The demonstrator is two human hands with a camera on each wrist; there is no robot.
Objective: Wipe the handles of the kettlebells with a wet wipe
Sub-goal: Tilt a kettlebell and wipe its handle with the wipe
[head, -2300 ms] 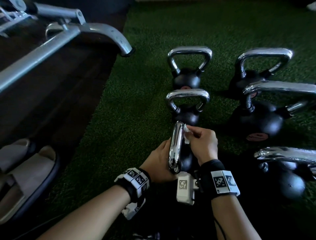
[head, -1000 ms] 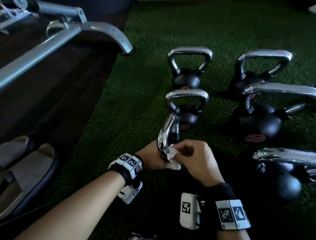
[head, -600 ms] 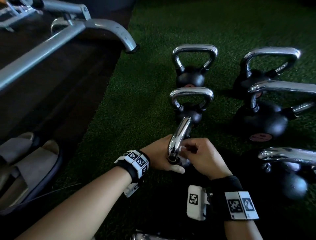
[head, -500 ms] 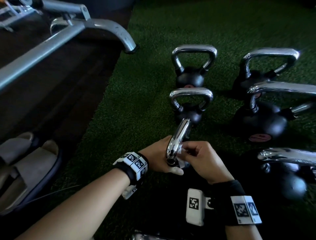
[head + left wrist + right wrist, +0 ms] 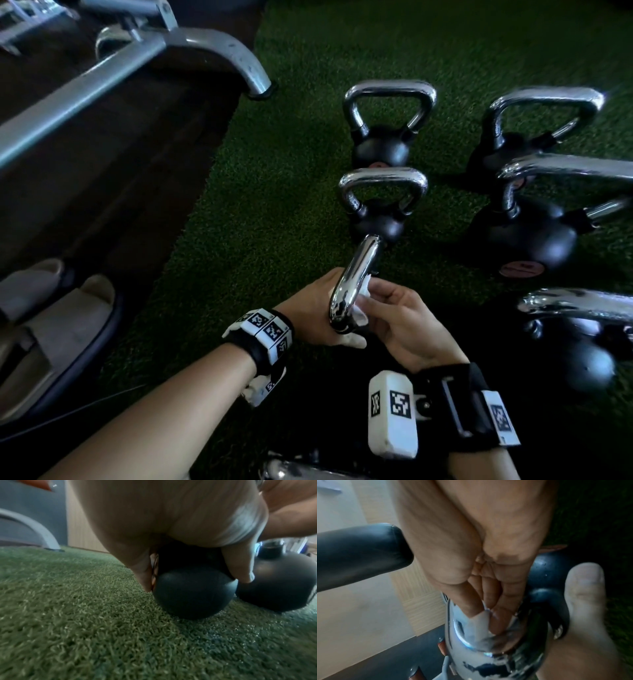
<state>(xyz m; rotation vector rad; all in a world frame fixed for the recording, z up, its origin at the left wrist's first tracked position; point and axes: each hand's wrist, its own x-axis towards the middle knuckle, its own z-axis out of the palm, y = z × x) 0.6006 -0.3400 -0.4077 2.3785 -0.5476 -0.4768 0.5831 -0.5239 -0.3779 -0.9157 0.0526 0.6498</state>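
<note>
Right hand [image 5: 404, 325] pinches the wet wipe [image 5: 363, 301] against the chrome handle [image 5: 356, 284] of the nearest kettlebell [image 5: 193, 595], near the turf's [image 5: 274, 205] left edge. Left hand [image 5: 315, 308] grips that kettlebell's body. Probably mid-task: five other kettlebells stand untouched, wiped or not unclear.

The nearest kettlebell's ball [image 5: 193, 595] is hidden in the head view behind both hands. Most of the wet wipe [image 5: 362, 301] is covered by the right hand [image 5: 400, 329]. Two chrome handles [image 5: 579, 171] run off the right edge.
</note>
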